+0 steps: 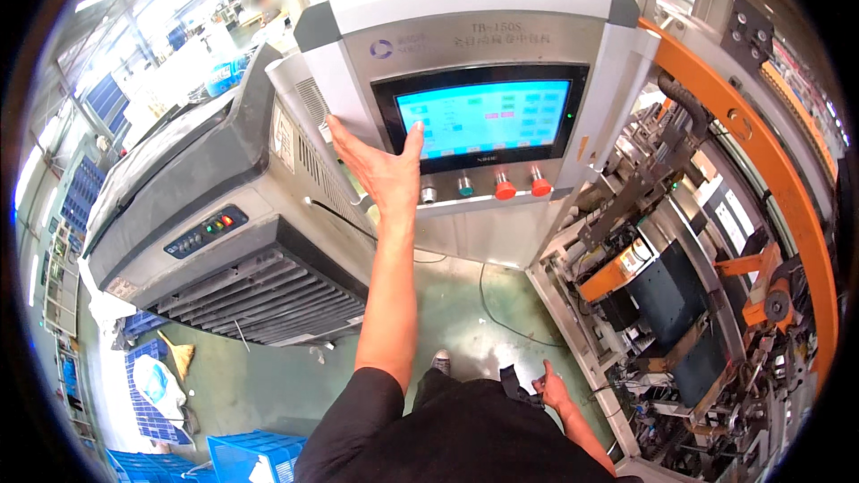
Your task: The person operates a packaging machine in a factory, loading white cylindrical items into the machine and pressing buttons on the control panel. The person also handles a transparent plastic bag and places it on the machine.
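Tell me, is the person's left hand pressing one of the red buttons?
No, the left hand lies open against the touchscreen panel's left edge, apart from the red buttons below.

cyan touchscreen (483, 118), red buttons (506, 187), perhaps teal button (465, 186)

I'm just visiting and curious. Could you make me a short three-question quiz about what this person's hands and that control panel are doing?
1. True or false: the left hand rests on the lower left corner of the touchscreen.
2. How many red knobs sit under the screen? A) one B) two C) four
3. Where is the right hand?

Key:
1. True; the thumb touches the screen's frame, fingers spread over the grey control panel.
2. B; two red ones, beside a silver and a green button.
3. Low by the person's hip, near the open machine, away from the panel.
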A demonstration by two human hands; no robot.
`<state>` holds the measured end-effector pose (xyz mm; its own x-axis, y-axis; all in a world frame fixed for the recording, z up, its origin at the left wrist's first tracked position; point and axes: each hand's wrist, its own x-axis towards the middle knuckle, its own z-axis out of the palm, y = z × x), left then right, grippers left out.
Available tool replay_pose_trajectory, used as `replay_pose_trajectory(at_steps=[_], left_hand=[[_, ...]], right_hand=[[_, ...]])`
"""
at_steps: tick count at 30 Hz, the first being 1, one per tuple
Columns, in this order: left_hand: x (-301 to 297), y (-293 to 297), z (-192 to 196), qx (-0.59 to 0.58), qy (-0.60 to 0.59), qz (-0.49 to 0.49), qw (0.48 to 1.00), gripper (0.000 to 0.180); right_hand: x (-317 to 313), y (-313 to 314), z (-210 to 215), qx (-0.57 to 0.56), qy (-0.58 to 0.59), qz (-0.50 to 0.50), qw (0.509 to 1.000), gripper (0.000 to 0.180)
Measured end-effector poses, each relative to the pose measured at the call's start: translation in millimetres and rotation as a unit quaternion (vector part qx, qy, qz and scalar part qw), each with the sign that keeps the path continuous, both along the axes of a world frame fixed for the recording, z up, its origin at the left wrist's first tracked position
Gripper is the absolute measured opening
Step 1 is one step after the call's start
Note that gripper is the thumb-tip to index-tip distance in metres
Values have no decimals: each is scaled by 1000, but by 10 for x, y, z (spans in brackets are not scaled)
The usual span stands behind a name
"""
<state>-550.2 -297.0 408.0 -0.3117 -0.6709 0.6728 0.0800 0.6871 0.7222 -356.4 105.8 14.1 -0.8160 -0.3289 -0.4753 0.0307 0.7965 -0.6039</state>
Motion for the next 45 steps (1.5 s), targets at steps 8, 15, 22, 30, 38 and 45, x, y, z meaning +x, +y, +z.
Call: replay_pose_trajectory(at_steps=[8,15,22,30,38,45], left_hand=[[504,481,-1134,113,88,-194,971,47],[-60,763,-1984,575,91,-339,739,49],[-397,700,-2102,559,129,-420,703,38],[-448,893,-1826,560,121,-360,736,66],[-405,783,-1902,549,82,-421,718,82],[-359,925,-1763,543,76,-416,726,82]], right_hand=[[455,595,-778,-38,-10,-191,981,64],[990,1013,-1102,-87,-162,-415,891,59],[1564,1329,-1350,-84,-203,-485,847,54],[1670,874,-1226,-139,-206,-524,814,48],[1873,854,-1343,-78,-175,-496,847,46],[2020,1010,-1647,-21,-160,-472,867,43]])
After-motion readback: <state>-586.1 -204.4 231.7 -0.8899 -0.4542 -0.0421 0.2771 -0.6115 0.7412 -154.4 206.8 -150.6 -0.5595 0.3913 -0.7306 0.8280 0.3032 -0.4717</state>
